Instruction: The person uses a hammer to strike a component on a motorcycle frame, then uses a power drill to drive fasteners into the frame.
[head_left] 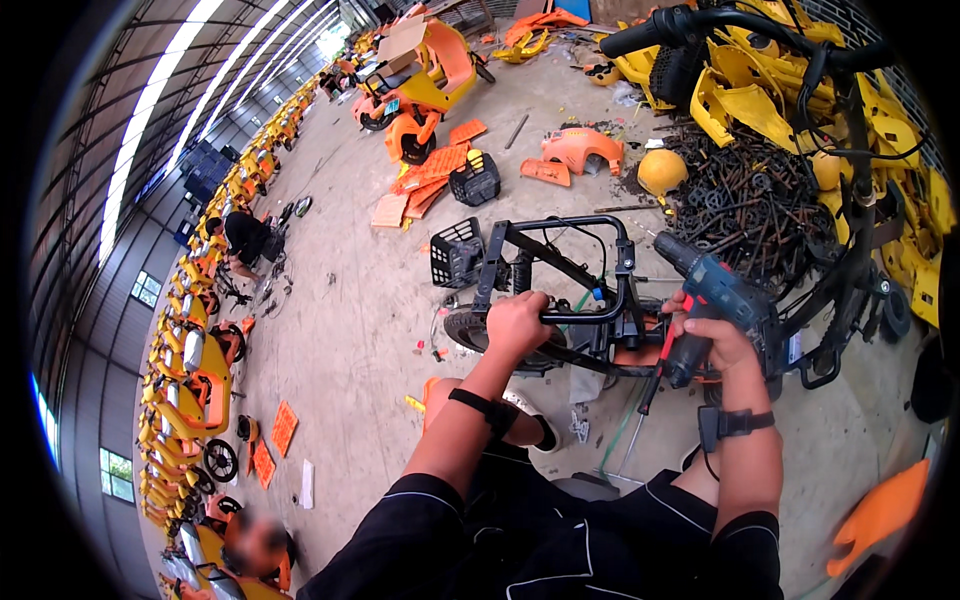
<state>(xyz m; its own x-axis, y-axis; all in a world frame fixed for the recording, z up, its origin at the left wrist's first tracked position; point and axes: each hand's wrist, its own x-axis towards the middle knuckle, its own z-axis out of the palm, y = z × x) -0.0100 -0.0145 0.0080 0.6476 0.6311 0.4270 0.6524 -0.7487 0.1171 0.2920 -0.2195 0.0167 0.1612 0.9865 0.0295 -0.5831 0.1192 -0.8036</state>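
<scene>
Concrete floor opens leftward; left hand clasps frame edge, right hand clasps drill and screwdriver.

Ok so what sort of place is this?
Probably a big indoor scooter workshop or dismantling shed: yellow scooters line one side, a bare black frame is in front of you, and loose yellow panels lie beside a heap of dark metal parts.
</scene>
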